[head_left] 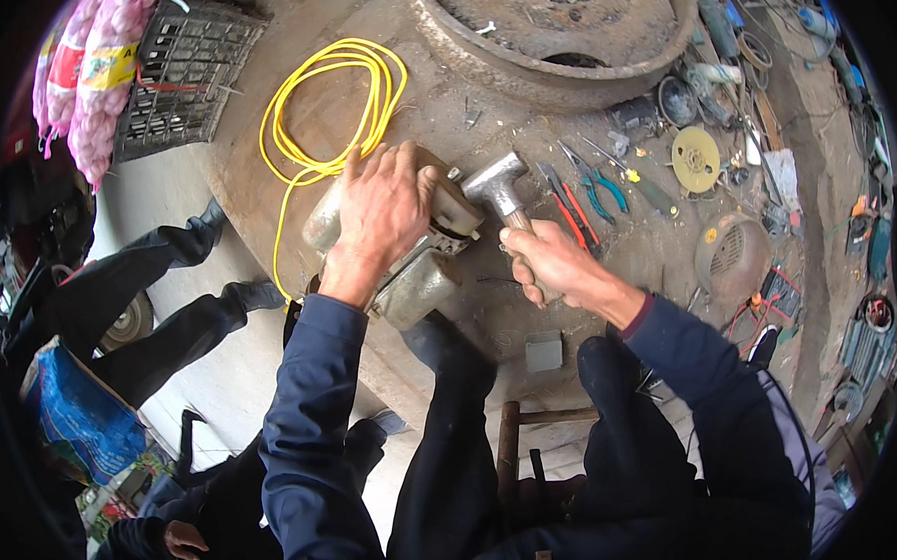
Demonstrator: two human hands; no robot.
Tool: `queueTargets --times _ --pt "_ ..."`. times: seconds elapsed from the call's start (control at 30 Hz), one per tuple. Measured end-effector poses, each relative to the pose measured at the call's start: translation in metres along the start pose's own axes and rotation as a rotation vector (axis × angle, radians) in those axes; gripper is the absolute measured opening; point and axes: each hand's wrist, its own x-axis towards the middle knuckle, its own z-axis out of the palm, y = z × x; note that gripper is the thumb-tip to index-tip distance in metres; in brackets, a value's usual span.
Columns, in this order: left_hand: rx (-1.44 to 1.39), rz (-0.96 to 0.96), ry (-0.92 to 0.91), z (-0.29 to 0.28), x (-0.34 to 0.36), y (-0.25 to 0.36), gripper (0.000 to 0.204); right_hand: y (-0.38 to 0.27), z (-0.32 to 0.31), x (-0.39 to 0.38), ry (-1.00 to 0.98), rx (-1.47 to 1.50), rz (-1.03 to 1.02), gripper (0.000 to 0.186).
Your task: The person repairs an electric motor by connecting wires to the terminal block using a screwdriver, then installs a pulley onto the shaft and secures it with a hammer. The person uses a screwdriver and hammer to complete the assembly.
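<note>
My left hand (383, 205) presses down over the top of a worn, grey-green metal machine body (417, 289) that looks like an electric motor, its fingers curled over the far side. The end of the body facing right is uncovered, with metal parts showing inside. In my right hand (560, 262) is a hammer (497, 183), gripped by its short handle. The hammer's shiny head is just right of the motor's open end, with a small gap between them. My palm hides much of the motor's upper side.
A coiled yellow cable (295, 86) lies beyond the motor. Red-handled pliers (574, 214), blue-handled pliers (597, 185) and a screwdriver (655, 195) lie to the right. Farther off are a rusty wheel rim (560, 87) and a black crate (175, 82). Another person's legs (156, 338) are at left.
</note>
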Motion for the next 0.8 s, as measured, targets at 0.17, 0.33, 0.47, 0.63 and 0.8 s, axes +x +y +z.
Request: queueTargets --times 0.17,0.33,0.47,0.63,0.8 --pt "-0.012 0.028 0.049 0.0 -0.002 -0.002 0.051 -0.004 -0.024 0.003 0.067 -0.057 -0.042 0.026" --pt "0.002 0.035 -0.008 0.0 -0.006 -0.004 0.053 0.002 -0.029 0.002 -0.047 -0.1 -0.001 0.027" --pt "0.028 0.016 0.04 0.002 -0.01 -0.002 0.052 -0.012 -0.033 -0.006 -0.036 -0.049 -0.119 0.029" --pt "-0.024 0.004 0.087 0.004 -0.016 -0.002 0.048 -0.014 0.009 0.013 0.014 0.178 -0.237 0.033" --pt "-0.012 0.001 0.141 0.005 -0.022 -0.004 0.045 -0.01 0.006 0.033 0.061 0.025 -0.187 0.034"
